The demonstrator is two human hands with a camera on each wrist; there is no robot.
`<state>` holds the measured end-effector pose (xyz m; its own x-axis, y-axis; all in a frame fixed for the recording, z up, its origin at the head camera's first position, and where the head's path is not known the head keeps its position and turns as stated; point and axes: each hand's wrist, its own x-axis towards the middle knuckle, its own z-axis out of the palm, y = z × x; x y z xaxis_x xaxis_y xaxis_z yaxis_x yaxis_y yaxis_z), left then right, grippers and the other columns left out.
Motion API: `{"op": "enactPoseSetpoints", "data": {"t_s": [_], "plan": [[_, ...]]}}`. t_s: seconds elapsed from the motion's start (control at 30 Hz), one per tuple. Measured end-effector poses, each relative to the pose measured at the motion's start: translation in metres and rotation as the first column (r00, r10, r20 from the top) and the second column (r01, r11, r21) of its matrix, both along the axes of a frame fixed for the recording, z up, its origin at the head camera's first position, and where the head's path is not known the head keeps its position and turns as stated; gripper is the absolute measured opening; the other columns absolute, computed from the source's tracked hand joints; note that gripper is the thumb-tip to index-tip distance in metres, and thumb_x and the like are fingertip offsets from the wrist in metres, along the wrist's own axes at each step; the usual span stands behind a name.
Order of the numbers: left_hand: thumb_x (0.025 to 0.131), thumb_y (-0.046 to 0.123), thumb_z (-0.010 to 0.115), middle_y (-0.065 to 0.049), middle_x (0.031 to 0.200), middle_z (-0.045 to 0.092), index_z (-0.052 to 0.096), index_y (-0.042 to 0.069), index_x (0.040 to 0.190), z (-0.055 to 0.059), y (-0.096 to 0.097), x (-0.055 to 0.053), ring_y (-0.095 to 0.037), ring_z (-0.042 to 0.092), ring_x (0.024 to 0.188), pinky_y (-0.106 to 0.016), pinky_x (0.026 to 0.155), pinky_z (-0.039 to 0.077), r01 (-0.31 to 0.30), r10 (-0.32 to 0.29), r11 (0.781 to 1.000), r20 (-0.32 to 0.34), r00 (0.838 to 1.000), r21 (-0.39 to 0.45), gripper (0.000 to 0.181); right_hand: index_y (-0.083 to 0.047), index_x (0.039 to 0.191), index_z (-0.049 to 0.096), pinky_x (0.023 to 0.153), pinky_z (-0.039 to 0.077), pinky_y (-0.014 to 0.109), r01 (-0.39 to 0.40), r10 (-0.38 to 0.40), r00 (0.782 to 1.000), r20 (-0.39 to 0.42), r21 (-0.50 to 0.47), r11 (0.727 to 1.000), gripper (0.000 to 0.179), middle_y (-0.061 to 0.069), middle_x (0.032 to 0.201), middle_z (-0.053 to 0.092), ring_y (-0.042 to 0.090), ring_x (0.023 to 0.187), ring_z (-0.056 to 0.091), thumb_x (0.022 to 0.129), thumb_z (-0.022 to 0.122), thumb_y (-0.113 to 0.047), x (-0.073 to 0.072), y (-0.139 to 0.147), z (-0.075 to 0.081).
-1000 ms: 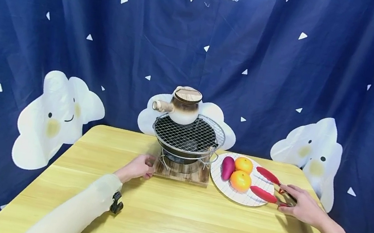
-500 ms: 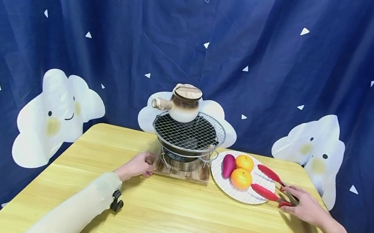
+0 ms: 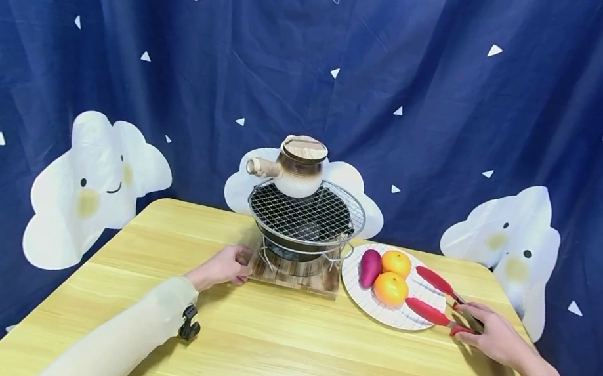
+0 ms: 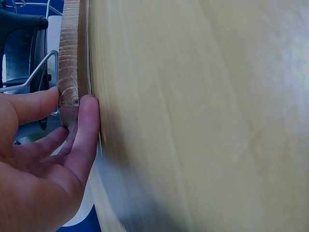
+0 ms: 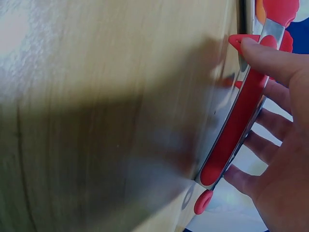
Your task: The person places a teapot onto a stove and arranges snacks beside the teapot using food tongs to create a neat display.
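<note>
My left hand (image 3: 225, 265) pinches the left front corner of a wooden board (image 3: 295, 280). In the left wrist view, the thumb lies on top of the board's edge (image 4: 70, 53) and a fingertip lies against its underside. On the board stands a black tabletop grill (image 3: 293, 255) with a round wire rack (image 3: 326, 219). My right hand (image 3: 500, 341) grips red-and-silver tongs (image 5: 236, 128), thumb on one arm and fingers along the other. The spread red tips (image 3: 427, 311) reach over a plate (image 3: 360, 303), to the right of two oranges (image 3: 391, 289) and a smooth purple oblong (image 3: 370, 268).
A brown-and-white clay pot (image 3: 299, 180) with a wooden lid and side handle stands at the back of the rack, its handle pointing left. The light wooden table (image 3: 276, 337) ends at a dark blue curtain (image 3: 222, 88) with white clouds.
The head view has tilted slightly, shifting the scene a little upward. Both hands keep their holds on the board and the tongs.
</note>
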<state>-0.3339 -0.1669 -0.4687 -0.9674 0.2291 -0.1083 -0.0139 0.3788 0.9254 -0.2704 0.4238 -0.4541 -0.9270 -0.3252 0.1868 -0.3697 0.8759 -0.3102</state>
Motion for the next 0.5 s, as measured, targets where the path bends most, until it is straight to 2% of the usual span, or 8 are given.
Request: {"op": "enactPoseSetpoints", "data": {"t_s": [0.33, 0.5], "plan": [[0.09, -0.003, 0.063, -0.025, 0.109, 0.059, 0.041, -0.009, 0.144, -0.0048, -0.0011, -0.002, -0.025, 0.068, 0.079, -0.037, 0.073, 0.064, -0.009, 0.009, 1.0, -0.003, 1.0, -0.008, 0.058, 0.0, 0.134, 0.061, 0.099, 0.042, 0.068, 0.025, -0.025, 0.999, 0.026, -0.034, 0.999, 0.067, 0.032, 0.137, 0.055, 0.052, 0.126, 0.05, 0.079, 0.085, -0.03, 0.0001, 0.0011, -0.0008], [0.09, -0.003, 0.063, -0.025, 0.11, 0.06, 0.042, -0.009, 0.144, -0.0056, -0.0012, -0.0023, -0.025, 0.067, 0.079, -0.036, 0.072, 0.064, -0.013, 0.013, 1.0, 0.001, 1.0, -0.008, 0.058, 0.0, 0.139, 0.056, 0.098, 0.043, 0.065, 0.039, -0.039, 0.999, 0.006, -0.038, 0.999, 0.075, 0.03, 0.137, 0.058, 0.05, 0.125, 0.052, 0.079, 0.085, -0.033, 0.0015, 0.0021, -0.0023]]}}
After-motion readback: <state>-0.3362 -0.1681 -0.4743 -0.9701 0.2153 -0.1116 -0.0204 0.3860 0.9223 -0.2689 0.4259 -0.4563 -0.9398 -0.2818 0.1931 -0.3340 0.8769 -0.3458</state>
